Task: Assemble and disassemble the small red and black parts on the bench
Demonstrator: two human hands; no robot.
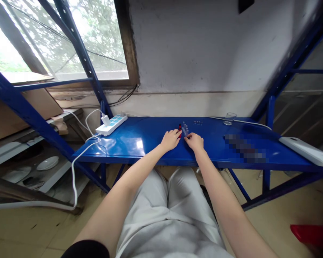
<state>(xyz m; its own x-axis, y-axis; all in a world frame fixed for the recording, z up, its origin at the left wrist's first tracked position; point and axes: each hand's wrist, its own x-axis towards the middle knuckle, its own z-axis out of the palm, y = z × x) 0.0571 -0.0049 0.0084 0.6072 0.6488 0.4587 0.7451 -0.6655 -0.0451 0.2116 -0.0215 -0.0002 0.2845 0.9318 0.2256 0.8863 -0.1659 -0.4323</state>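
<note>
My left hand (pixel 171 139) rests on the blue table with its fingers closed against a slim red object with a dark top (pixel 180 127). Its kind is too small to make out, and the fingers cover its lower part. Just right of it stands a cluster of small clear tube-like pieces (pixel 185 128), seemingly in a clear holder. My right hand (pixel 195 141) is at the near end of this cluster, thumb and fingertips pinched together. Whatever lies between those fingertips is too small to see. Behind the right hand, several tiny pieces (pixel 197 123) lie in rows on the tabletop.
On the blue table (pixel 134 136), a white power strip (pixel 113 124) with a plug and cables lies at the left. A clear glass (pixel 229 118) stands back right. Nearer are a pixelated dark object (pixel 243 147) and a white flat device (pixel 308 151). Blue posts frame both sides.
</note>
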